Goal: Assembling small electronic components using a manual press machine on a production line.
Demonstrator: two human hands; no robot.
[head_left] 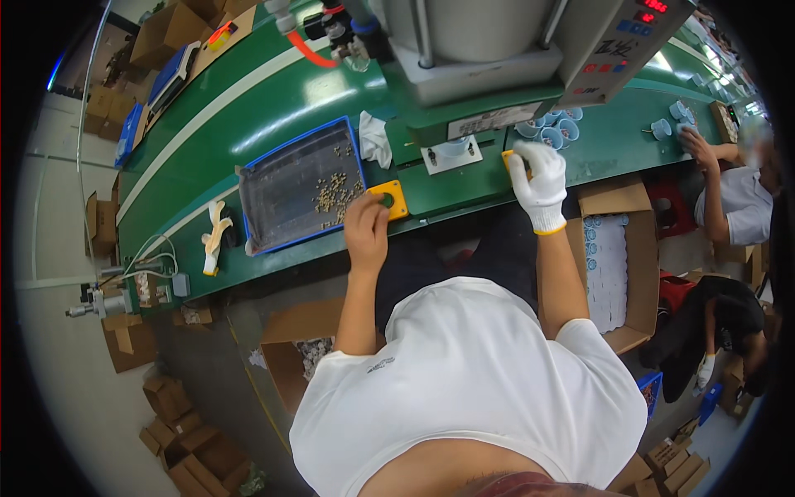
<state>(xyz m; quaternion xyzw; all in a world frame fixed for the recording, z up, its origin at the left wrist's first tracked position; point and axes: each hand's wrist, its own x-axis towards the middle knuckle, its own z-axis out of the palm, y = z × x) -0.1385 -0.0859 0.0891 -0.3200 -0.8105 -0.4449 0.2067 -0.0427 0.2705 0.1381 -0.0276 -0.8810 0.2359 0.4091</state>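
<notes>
My bare left hand [366,226] rests its fingertips at a yellow button box [397,200] with a green button, holding nothing. My right hand [542,184], in a white knit glove with a yellow cuff, is bent over a second yellow button box [508,161], its thumb apart from its fingers. That box is mostly hidden by the glove. Between the hands stands a bench press [476,116] with a green head. Beneath it a light blue cup-shaped part [453,148] sits on a white metal plate [439,166].
Left of the press lies a blue-rimmed tray [281,186] with small brass-coloured pieces. A crumpled white cloth [375,139] and a loose glove [216,238] lie on the green bench [331,91]. Several blue cups [566,129] stand at right. An open carton [642,273] is beside me; a co-worker [737,195] sits farther right.
</notes>
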